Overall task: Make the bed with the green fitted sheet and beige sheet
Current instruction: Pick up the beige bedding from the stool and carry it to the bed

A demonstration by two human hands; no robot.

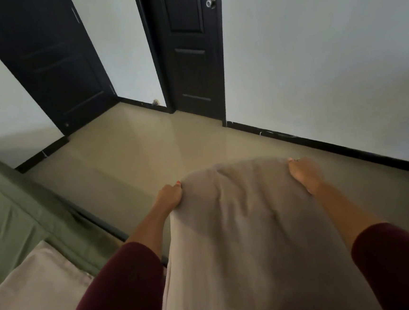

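The beige sheet point(249, 227), a soft, wrinkled length of pale tan cloth, is in the air in front of the person, held up by its far edge and falling back toward the body and off the bottom of the head view. The left hand point(168, 195) grips the left end of that edge, fingers curled round a gathered fold. The right hand point(304, 173) holds the right end, fingers folded over the top of the cloth, apparently pinching it, though the underside of the grip is hidden. Both arms reach forward in dark maroon sleeves point(121, 285), and the hands are well apart, so the cloth bellies between them.

At the left of the same view lies the bed, already wearing the smooth olive-green fitted sheet point(13, 216), which hangs over a dark frame rail point(100, 223). More beige fabric point(32, 293) lies on the green sheet near the lower left corner; whether it is part of the held sheet cannot be told.

The person faces the glossy tan tile floor point(133, 146) and two dark panelled doors point(189, 49), with the bed off to the side. To spread the sheet well, it seems best to turn toward the bed, keep both grips firm and level, widen the hands until the edge is taut, and lay it square to the mattress without letting it trail on the floor.
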